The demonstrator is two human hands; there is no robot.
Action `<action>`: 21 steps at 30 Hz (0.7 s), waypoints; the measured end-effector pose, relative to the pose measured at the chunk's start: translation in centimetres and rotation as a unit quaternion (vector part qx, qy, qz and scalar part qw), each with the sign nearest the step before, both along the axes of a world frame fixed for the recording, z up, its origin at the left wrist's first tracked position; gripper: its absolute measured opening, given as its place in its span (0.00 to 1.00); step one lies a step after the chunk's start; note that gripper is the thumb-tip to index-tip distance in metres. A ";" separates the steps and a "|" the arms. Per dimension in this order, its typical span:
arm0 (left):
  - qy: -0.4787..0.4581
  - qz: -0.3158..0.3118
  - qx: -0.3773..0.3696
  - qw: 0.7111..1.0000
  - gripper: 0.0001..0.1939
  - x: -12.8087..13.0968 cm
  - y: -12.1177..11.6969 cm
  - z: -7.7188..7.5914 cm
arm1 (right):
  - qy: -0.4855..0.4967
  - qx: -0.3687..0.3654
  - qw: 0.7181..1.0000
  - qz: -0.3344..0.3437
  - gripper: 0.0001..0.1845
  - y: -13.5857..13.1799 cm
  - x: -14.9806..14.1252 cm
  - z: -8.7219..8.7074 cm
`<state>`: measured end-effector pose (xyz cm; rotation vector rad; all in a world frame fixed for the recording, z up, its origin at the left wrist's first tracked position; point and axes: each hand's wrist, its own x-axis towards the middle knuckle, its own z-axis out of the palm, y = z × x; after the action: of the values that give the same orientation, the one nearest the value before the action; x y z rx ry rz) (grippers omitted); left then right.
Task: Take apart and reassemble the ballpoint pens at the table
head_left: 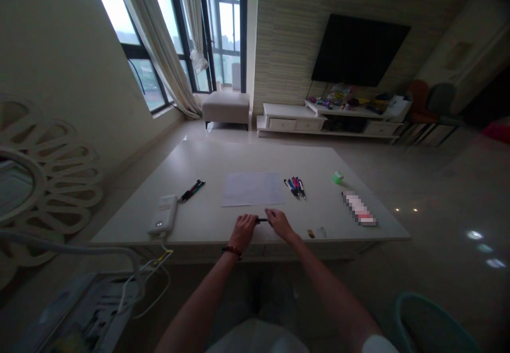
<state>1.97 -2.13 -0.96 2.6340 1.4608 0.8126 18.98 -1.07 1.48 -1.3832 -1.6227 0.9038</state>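
Note:
At the near edge of the white table (311, 156), my left hand (244, 229) and my right hand (280, 223) face each other. Between them runs a slim dark pen (262, 220), lying level, with each end closed in my fingers. The fingers cover its tips, so I cannot tell whether it has a cap. Just beyond my hands lies a white sheet of paper (252, 188). Several pens with coloured barrels (295, 187) rest right of the paper. A few dark pens (192, 190) lie to its left.
A white power strip (164, 214) with a cable (153, 263) sits on the table's left. On the right are a green-and-white small box (338, 177), a blurred-out item (359, 208) and small scraps (311, 233). A teal bin (432, 310) stands on the floor at right.

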 end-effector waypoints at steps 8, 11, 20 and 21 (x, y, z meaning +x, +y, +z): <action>0.000 0.010 0.008 1.000 0.08 0.0 -0.2 -0.1 | -0.050 0.011 0.996 0.069 0.20 -0.6 0.6 0.8; 0.004 0.006 0.011 1.000 0.09 0.0 -0.1 -0.2 | -0.066 -0.016 0.997 0.049 0.26 -0.4 0.3 0.6; -0.019 0.016 0.014 1.000 0.08 -0.1 -0.2 -0.1 | 0.029 -0.086 0.994 0.068 0.28 -0.6 -0.2 0.3; -0.020 0.014 0.015 1.000 0.08 -0.1 -0.3 -0.1 | 0.036 -0.106 0.991 0.068 0.29 -0.7 -0.3 0.2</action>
<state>1.87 -2.38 -1.09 2.6084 1.4915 0.8915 18.72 -1.75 1.72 -1.3770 -1.6164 1.2233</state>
